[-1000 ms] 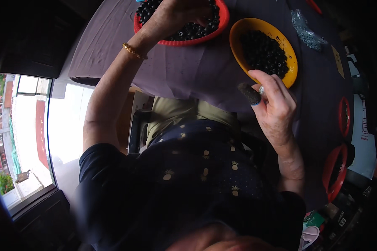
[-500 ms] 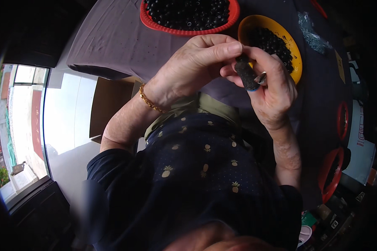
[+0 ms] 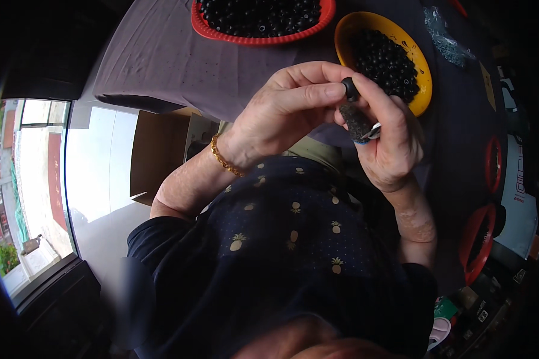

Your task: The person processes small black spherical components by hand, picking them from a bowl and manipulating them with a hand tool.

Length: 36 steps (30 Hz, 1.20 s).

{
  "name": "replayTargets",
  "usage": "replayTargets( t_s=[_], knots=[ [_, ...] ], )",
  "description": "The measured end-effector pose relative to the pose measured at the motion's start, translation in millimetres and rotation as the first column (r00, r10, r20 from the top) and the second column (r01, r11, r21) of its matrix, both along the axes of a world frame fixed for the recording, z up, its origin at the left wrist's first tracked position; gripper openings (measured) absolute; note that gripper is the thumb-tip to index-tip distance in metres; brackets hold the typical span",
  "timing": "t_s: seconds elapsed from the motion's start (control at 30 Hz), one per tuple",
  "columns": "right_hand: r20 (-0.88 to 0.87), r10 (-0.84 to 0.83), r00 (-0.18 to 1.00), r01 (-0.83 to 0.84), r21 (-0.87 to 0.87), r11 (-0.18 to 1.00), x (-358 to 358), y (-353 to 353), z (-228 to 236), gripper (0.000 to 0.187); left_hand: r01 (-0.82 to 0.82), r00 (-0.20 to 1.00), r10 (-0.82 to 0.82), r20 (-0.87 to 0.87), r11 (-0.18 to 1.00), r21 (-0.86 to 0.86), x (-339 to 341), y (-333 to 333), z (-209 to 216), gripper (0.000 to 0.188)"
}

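Your navy top [image 3: 269,263] bears a gold pineapple print and tiny pale dots; your bracelet [image 3: 220,158] is gold, your finger cover [image 3: 356,122] dark grey, edged blue. The piece [image 3: 350,88] you hold is black, like those in the red basin [image 3: 251,40] and yellow-orange bowl [image 3: 424,90]; the tablecloth [image 3: 156,60] is greyish purple.

The small black piece [image 3: 350,89] was rounded and smooth, with a weak shine. It stood between the fingertips of the left hand [image 3: 275,105] and the index finger of the right hand [image 3: 395,140]. The metal tool [image 3: 375,130], silvery and mostly hidden, was in the right hand, beside the dark, rough thumb cover [image 3: 357,124] with blue edge.
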State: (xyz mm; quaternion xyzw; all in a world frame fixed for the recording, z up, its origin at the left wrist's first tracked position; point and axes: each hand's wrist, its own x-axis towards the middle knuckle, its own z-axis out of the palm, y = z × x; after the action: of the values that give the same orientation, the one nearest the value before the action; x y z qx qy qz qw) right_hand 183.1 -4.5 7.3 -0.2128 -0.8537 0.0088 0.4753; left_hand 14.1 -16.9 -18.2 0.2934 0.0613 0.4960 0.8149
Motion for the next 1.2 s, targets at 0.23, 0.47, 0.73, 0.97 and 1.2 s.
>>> replayTargets(
  t_s=[0.23, 0.47, 0.73, 0.97, 1.2],
  knots=[
    [0.171, -0.036, 0.985, 0.079, -0.254, 0.964, 14.9, -5.7, 19.6, 0.037, -0.183, 0.941, 0.221, -0.258, 0.969, 0.166, -7.7, -1.1, -1.9, 0.026],
    [0.304, -0.223, 0.926, 0.252, -0.056, 0.966, 7.0, -0.4, 25.3, 0.032, -0.180, 0.946, 0.206, -0.248, 0.976, 0.126, -0.8, -3.0, -3.4, 0.026],
    [0.313, -0.238, 0.920, 0.241, 0.029, 0.970, 3.9, 2.1, 22.4, 0.038, -0.167, 0.954, 0.194, -0.226, 0.977, 0.136, -0.2, -4.2, -5.3, 0.023],
    [0.356, -0.230, 0.906, 0.236, 0.026, 0.971, 5.3, -1.0, 26.0, 0.033, -0.242, 0.907, 0.318, -0.276, 0.930, 0.278, 2.5, -3.6, -5.0, 0.021],
    [0.362, -0.225, 0.905, 0.219, 0.058, 0.974, 8.8, -0.8, 26.0, 0.029, -0.269, 0.900, 0.340, -0.275, 0.926, 0.265, 6.5, -5.6, -4.2, 0.021]
  ],
)
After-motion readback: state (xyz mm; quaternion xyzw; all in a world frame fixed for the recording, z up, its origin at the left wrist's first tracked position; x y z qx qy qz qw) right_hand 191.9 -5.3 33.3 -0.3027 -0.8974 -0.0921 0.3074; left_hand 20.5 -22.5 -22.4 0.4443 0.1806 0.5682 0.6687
